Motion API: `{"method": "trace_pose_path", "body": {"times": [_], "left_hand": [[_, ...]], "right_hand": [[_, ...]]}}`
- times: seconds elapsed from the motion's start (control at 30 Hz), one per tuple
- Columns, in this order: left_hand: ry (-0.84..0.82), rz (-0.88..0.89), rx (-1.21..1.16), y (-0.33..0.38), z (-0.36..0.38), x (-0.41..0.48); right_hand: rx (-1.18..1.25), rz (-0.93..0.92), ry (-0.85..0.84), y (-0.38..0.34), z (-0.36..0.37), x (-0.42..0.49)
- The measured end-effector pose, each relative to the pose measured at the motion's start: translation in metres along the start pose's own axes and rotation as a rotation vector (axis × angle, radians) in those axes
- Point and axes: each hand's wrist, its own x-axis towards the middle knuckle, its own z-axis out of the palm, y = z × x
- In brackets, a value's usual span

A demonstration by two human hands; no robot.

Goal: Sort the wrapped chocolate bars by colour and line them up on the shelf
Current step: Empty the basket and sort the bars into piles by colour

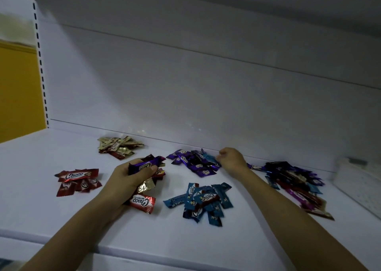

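Head view: the white shelf is running across the frame, its front edge passing under both forearms, and a broad strip of bare surface is lying between that edge and the bars. At the rear the shelf is meeting an upright back panel, and a slotted upright is standing at the left corner beside a yellow wall. Another shelf is hanging overhead.

At the far right a white perforated tray is sitting on the shelf; its inside is too dim to read.

The wrapped bars are lying in loose heaps, all apart from one another: a gold pile near the back, a red pile at the left, a purple pile at the middle rear, a blue pile in front of it, and a mixed pile at the right, near the tray.

The left hand is gripping a mixed handful, fingers curled round it, with a purple bar on top, a gold bar below and a red bar sticking out by the wrist.

The right hand is reaching to the right edge of the purple pile with fingers curled; whether it is pinching a wrapper cannot be told.
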Motion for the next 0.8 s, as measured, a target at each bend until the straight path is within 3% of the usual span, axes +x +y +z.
{"method": "trace_pose_path", "body": {"times": [0.07,0.2,0.33,0.43,0.53,0.6,0.73,0.8], "left_hand": [[-0.012,0.001,0.000,0.000,0.001,-0.001],[-0.019,0.002,0.003,0.000,0.000,-0.002],[-0.019,0.017,0.031,-0.001,0.000,-0.003],[-0.025,0.033,0.051,-0.001,0.001,-0.006],[-0.038,0.050,0.075,-0.002,0.003,-0.007],[-0.060,0.053,0.120,-0.004,0.004,-0.008],[-0.124,0.108,0.220,-0.005,0.003,-0.009],[-0.144,0.125,0.233,-0.004,0.003,-0.010]], "right_hand": [[-0.186,-0.041,0.005,-0.002,0.004,-0.001],[-0.190,-0.063,0.051,-0.009,0.001,-0.002],[0.244,-0.063,0.082,-0.023,-0.024,-0.008],[0.427,-0.170,-0.202,-0.034,-0.041,-0.038],[0.327,-0.249,-0.495,-0.034,-0.042,-0.075],[0.193,-0.280,-0.574,-0.031,-0.038,-0.090],[0.184,-0.376,-0.338,-0.037,-0.030,-0.099],[0.318,-0.430,-0.367,-0.054,-0.030,-0.103]]}}
